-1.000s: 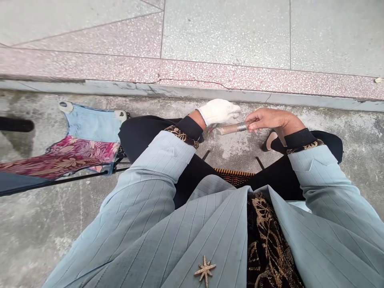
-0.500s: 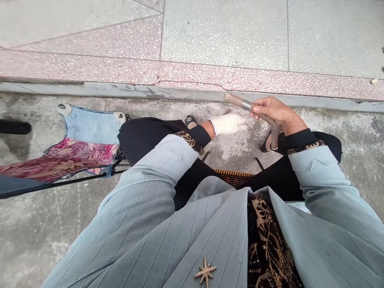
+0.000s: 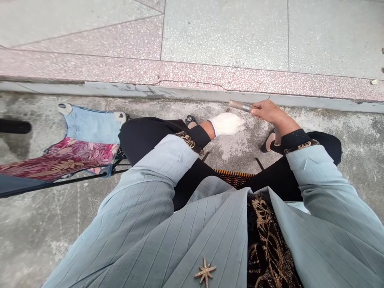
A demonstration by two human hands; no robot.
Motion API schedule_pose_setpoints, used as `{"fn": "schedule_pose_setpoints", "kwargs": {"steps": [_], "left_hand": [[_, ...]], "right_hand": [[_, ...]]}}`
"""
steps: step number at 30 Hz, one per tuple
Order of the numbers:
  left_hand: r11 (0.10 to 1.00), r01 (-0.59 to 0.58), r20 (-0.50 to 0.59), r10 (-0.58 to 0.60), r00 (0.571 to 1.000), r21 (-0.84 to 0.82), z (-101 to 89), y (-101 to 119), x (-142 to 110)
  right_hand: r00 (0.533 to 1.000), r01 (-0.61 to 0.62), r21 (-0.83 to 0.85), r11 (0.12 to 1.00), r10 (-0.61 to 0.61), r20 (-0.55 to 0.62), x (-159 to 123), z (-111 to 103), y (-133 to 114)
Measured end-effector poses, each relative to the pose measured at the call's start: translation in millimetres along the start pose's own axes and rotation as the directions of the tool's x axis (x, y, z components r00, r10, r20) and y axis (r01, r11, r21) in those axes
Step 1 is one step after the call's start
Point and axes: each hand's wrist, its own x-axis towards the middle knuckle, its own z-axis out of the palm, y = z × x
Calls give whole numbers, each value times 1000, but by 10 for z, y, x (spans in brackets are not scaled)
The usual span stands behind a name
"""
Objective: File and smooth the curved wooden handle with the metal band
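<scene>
My right hand [image 3: 267, 111] is bare and closed round a brown, worn-looking wooden stick [image 3: 237, 105]. Silvery wire [image 3: 247, 108] is wound round the stick just beyond my fingertips. The stick's free end points left, towards the raised edge; its other part is bent and partly hidden behind my wrist. My left hand [image 3: 227, 124], in a white knitted glove, is curled closed a little below and left of the stick, apart from it. A small brown tip shows just above the glove; whatever the fingers hold is hidden.
Ahead runs a low step [image 3: 192, 93] edged with pink speckled stone. A folding seat [image 3: 93, 124] with blue and floral cloth stands at left, near my knee. Beneath me is part of a woven seat [image 3: 235, 178]. My shoes rest on rough concrete [image 3: 168, 105].
My right hand has turned and shifted slightly, so the stick tips away and more of it is hidden behind the hand and wrist. My gloved left hand has moved slightly left.
</scene>
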Motion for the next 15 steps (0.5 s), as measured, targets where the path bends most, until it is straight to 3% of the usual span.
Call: {"fn": "schedule_pose_setpoints", "kwargs": {"steps": [3, 5, 9, 15], "left_hand": [[995, 28, -37, -24, 999, 95, -67, -36, -42], [993, 37, -44, -32, 999, 114, -124, -75, -59], [996, 38, -54, -34, 998, 85, -228, -129, -74], [998, 46, -56, -44, 997, 31, -293, -147, -89]], "right_hand": [[995, 24, -215, 976, -2, 103, 9, -1, -32], [971, 89, -248, 965, -29, 238, -10, -5, -60], [892, 198, -146, 969, -117, 437, -76, -38, -104], [814, 261, 3, 965, -221, 537, -121, -82, -90]]}}
